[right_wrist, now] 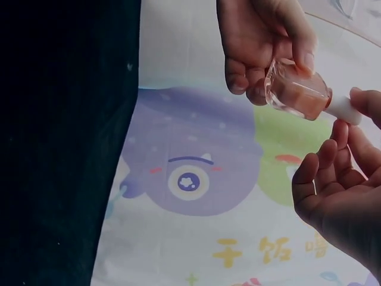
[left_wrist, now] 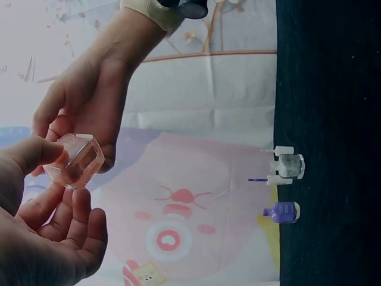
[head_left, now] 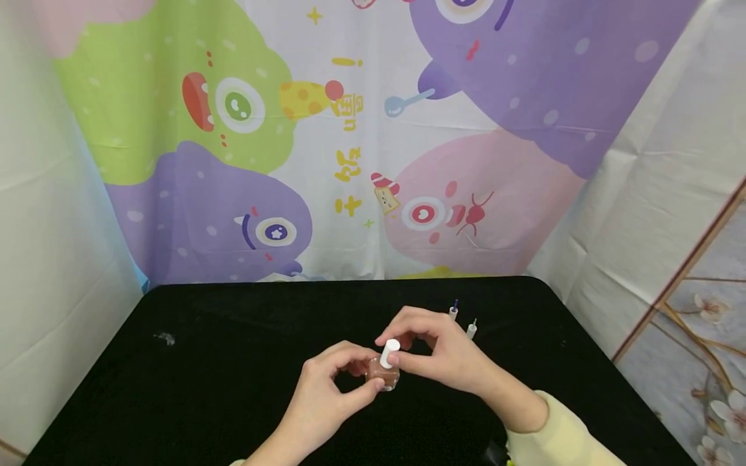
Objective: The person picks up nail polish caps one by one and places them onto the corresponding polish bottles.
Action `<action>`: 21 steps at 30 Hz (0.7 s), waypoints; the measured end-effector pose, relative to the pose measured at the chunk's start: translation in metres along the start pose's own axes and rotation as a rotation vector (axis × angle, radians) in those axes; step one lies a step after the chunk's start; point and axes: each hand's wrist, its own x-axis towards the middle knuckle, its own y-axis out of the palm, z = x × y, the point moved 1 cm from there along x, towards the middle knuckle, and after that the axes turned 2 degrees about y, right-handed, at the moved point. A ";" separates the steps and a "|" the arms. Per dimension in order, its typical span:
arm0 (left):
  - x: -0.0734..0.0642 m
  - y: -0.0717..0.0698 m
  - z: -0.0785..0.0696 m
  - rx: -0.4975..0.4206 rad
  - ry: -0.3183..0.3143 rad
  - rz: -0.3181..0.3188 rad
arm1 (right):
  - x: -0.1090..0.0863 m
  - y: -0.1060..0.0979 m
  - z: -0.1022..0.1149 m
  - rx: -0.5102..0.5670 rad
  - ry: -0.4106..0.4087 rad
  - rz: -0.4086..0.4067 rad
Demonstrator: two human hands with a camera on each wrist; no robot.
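Note:
A nail polish bottle [head_left: 381,373] of clear glass with pinkish-brown polish is held above the black table. My left hand [head_left: 329,388] pinches its glass body between thumb and fingers, as the left wrist view also shows. On the bottle's neck sits a white cap [right_wrist: 343,110]. My right hand [head_left: 445,353] pinches that cap between thumb and fingers. The right wrist view shows the bottle [right_wrist: 296,89] tilted, its cap pointing toward the right hand. Whether the cap is screwed tight I cannot tell.
Beyond the right hand stand a purple polish bottle [left_wrist: 284,212] and a clear or silvery one [left_wrist: 290,166], both uncapped. Two white caps with brushes, one purple-tipped [left_wrist: 278,180] and one pale [left_wrist: 284,151], lie beside them. A printed curtain [head_left: 350,246] hangs behind the black table [head_left: 204,388].

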 end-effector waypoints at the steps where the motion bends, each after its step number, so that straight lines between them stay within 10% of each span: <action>1: 0.000 0.000 0.000 -0.001 -0.007 0.001 | -0.001 0.001 -0.001 0.013 0.001 -0.002; 21: 0.002 0.013 0.007 -0.044 0.024 -0.052 | -0.009 0.014 -0.016 0.245 0.107 -0.160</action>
